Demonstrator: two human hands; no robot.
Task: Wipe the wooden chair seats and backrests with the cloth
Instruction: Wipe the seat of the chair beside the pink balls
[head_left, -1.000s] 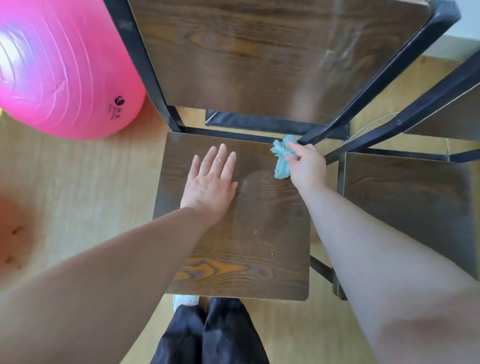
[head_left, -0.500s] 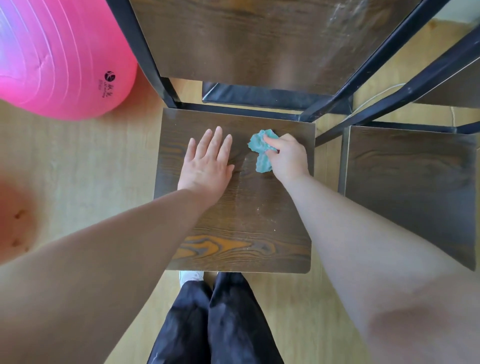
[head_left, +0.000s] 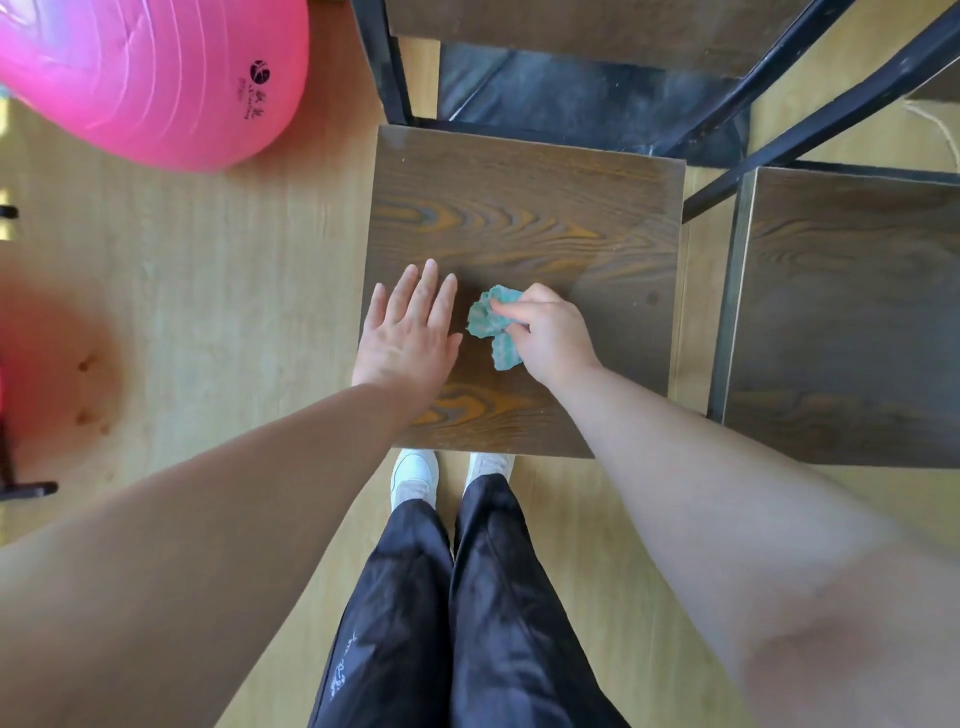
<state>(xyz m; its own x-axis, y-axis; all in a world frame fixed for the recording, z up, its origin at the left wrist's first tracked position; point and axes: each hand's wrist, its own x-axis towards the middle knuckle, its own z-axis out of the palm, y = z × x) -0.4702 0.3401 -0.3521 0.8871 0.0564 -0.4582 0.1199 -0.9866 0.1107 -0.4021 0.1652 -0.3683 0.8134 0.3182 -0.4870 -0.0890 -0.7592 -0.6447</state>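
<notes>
A dark wooden chair seat (head_left: 524, 208) on a black metal frame lies right below me. My left hand (head_left: 408, 332) rests flat on its left part, fingers straight and spread. My right hand (head_left: 550, 338) grips a crumpled teal cloth (head_left: 491, 319) and presses it onto the middle of the seat, just right of my left hand. Only the bottom edge of this chair's backrest (head_left: 597, 26) shows at the top of the view. A second wooden chair seat (head_left: 852, 322) stands close on the right.
A big pink exercise ball (head_left: 150, 73) sits on the light wooden floor at the upper left. Black frame bars (head_left: 810, 124) cross the upper right. My legs in black trousers and white shoes (head_left: 415, 473) stand at the seat's near edge.
My right hand has dragged the cloth from the seat's far right corner to its middle, toward me. My left hand stayed flat on the seat. The view has tilted down.
</notes>
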